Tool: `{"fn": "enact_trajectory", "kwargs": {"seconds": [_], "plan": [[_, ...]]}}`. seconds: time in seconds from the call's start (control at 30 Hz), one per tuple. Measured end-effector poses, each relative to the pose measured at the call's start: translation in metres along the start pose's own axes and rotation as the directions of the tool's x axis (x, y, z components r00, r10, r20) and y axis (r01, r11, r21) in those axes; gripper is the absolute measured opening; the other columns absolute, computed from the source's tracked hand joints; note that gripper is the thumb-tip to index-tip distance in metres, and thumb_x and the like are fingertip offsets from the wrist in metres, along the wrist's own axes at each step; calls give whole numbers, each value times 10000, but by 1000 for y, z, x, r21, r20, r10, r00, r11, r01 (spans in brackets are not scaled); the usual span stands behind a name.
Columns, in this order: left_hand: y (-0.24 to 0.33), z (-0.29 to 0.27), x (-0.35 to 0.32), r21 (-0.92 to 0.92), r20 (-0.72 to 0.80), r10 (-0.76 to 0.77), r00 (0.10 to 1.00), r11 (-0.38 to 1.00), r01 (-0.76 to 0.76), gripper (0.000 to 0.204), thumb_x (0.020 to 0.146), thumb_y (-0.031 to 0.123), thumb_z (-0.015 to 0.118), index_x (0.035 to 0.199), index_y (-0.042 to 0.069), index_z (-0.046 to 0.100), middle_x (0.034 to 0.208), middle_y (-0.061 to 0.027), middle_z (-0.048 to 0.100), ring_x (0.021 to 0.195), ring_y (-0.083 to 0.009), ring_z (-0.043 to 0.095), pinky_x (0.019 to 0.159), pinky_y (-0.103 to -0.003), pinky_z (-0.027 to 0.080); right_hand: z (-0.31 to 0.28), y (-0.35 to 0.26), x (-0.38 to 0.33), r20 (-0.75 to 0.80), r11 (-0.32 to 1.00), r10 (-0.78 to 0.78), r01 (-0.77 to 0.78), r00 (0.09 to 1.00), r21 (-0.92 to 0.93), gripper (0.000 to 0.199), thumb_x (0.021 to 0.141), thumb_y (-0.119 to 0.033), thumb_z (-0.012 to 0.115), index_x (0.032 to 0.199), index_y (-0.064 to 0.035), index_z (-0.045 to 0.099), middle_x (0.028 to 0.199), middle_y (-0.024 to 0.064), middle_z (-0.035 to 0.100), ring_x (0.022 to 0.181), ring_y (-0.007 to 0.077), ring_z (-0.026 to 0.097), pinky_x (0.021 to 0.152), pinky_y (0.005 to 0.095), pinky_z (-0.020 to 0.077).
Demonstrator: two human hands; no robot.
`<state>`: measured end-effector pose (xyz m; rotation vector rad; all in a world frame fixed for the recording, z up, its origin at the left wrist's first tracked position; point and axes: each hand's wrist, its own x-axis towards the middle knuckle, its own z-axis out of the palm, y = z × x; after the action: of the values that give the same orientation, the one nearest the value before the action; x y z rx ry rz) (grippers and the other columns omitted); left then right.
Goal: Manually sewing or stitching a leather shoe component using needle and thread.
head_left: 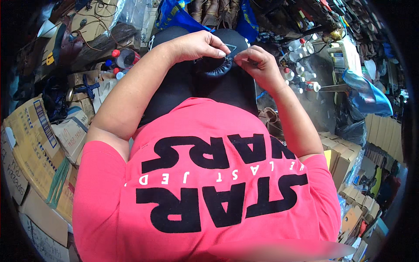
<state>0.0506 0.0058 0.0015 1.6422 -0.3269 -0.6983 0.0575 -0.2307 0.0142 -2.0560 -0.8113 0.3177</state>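
Note:
Over my lap, a black leather piece with a puckered, gathered edge (214, 70) sits between my hands; it looks like part of a shoe upper. My left hand (204, 46) has thumb and fingers closed on its upper edge. From the right, my right hand (257, 63) is closed in a pinch at the piece's right side. Whether a thread or needle is between those fingers is too small to tell. Dark trousers behind the leather hide some of its outline.
Beyond my knees stands a blue bag (176, 17) with brown leather shoe pieces (214, 12). Several bottles (301, 74) stand to the right, and more bottles (126, 57) to the left. Cardboard boxes (35, 135) crowd the left side; stacked cartons (342, 153) are on the right.

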Motion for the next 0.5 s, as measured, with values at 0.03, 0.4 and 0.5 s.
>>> {"fn": "enact_trajectory", "kwargs": {"seconds": [0.03,0.4,0.5], "plan": [[1,0,-1,31,14,-5,1000,1000,4,314,823,187,651,1095,30,653,941,-28,623,866,-99,560,805,-246,432,-1,-4,-2,1,1000,2,-2,1000,0,161,771,23,644,896,-75,669,859,45,616,800,161,631,731,260,502],[3,-2,10,221,66,40,997,974,-54,278,781,36,651,1059,35,662,929,-28,628,888,-109,556,835,-273,429,-12,-52,22,338,626,-187,377,922,-682,144,735,-71,558,811,-110,674,828,110,560,841,286,591,731,380,450],[2,-3,17,286,-26,82,996,956,-71,235,761,10,664,995,28,669,888,-22,646,862,-98,569,824,-265,435,-14,-40,39,403,630,-182,421,897,-652,119,734,-70,587,806,-100,678,832,125,581,839,301,604,731,385,478]]}}
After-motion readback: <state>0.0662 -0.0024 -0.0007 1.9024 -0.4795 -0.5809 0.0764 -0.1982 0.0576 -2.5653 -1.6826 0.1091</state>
